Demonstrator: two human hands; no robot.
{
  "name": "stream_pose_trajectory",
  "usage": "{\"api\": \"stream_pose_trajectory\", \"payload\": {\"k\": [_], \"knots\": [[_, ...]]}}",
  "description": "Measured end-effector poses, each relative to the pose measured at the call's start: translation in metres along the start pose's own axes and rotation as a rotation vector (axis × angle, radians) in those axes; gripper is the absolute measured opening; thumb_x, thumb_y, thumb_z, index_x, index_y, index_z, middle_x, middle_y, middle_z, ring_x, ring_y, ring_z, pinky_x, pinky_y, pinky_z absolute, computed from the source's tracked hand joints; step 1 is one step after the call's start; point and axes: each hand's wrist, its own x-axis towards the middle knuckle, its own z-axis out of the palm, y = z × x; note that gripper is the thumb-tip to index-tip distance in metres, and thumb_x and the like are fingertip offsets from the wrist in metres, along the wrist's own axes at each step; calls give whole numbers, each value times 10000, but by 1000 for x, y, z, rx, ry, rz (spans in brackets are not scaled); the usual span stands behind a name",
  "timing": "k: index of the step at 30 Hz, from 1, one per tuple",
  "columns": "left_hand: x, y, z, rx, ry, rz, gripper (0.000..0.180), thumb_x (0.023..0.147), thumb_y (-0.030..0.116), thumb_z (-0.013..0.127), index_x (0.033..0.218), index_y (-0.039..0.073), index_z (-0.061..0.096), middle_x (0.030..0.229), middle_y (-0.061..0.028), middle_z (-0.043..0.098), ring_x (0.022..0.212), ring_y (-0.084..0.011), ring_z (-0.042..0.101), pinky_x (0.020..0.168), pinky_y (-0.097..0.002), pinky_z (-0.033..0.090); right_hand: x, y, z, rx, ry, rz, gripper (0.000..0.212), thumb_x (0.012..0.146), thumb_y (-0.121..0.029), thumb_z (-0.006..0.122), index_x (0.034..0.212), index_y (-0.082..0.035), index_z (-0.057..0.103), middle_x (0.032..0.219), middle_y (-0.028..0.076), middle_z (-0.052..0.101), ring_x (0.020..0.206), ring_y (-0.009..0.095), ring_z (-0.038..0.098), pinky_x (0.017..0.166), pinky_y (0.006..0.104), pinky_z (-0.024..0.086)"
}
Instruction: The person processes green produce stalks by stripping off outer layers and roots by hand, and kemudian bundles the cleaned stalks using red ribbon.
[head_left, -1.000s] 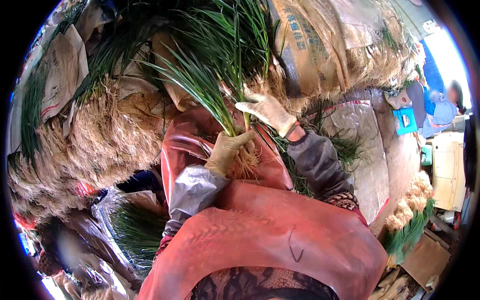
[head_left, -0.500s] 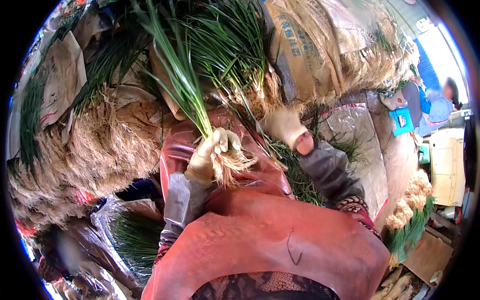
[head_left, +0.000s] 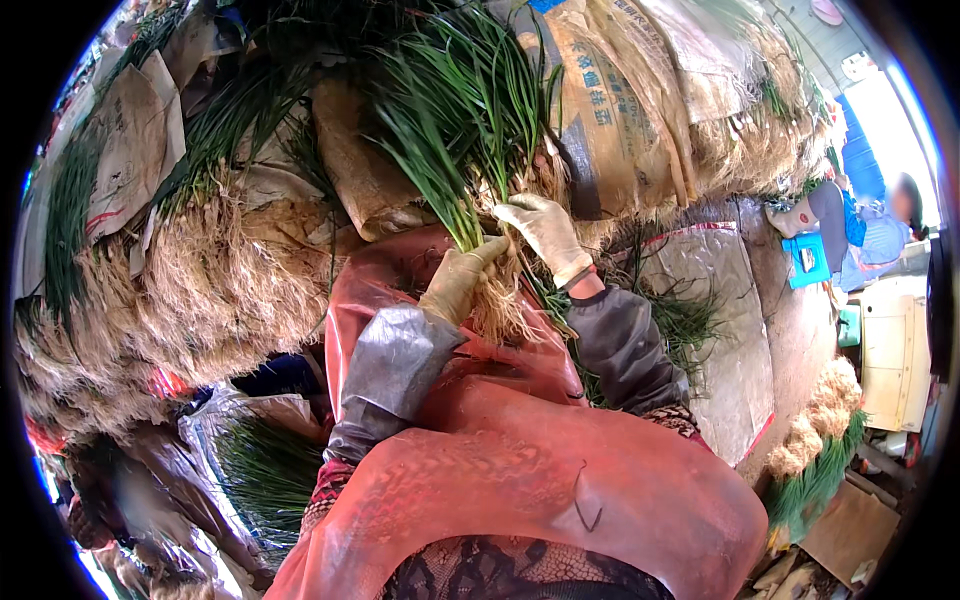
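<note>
1. Head view, centre of frame: left hand (head_left: 455, 285) wrapped around bunch of green onions (head_left: 470, 190) just above the roots (head_left: 500, 305), held over red apron (head_left: 520, 470).
2. Right hand (head_left: 545, 232) just to the right, fingers curled on the same stalks near their base.
3. Long axis near upright in the picture: leaves fanning toward upper centre, roots hanging toward the lap.
4. Risk, as a judgement: loose grip lets stalks slide out; hard pulling snaps leaves or sheds soil onto apron.
</note>
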Motion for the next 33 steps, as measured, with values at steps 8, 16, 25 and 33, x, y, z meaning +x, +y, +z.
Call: {"api": "stream_pose_trajectory", "payload": {"k": [8, 16, 25, 33], "knots": [[-15, 9, 16, -34, 2, -30, 175, 876, 182, 659, 927, 15, 668, 646, 8, 545, 537, -102, 518, 501, -256, 464, 22, -49, -6, -807, -25, -68, 277, 818, -365, 637, 837, -91, 673, 809, 133, 671, 809, 322, 656, 702, 415, 512], [-50, 34, 22, -613, -154, -14, 244, 886, 252, 633, 940, 15, 614, 693, -27, 594, 588, -116, 596, 534, -225, 508, 44, -26, -4, -763, 386, -180, 259, 897, -323, 544, 812, -108, 661, 741, 141, 651, 703, 336, 649, 614, 438, 517], [-79, 12, -16, -633, -257, 38, 320, 885, 228, 614, 1088, -20, 614, 756, -86, 638, 681, -168, 627, 612, -265, 525, -78, -7, -42, -1139, -723, 243, 402, 905, -458, 547, 968, -76, 657, 1046, 134, 671, 971, 280, 653, 793, 415, 533], [-109, 10, -30, -69, -390, 220, 386, 898, 308, 598, 1119, -9, 605, 782, -106, 642, 678, -184, 620, 604, -296, 512, 24, -114, 3, 547, -405, -121, 553, 937, -488, 482, 1277, -54, 530, 1112, 132, 620, 955, 195, 630, 788, 314, 531]]}}
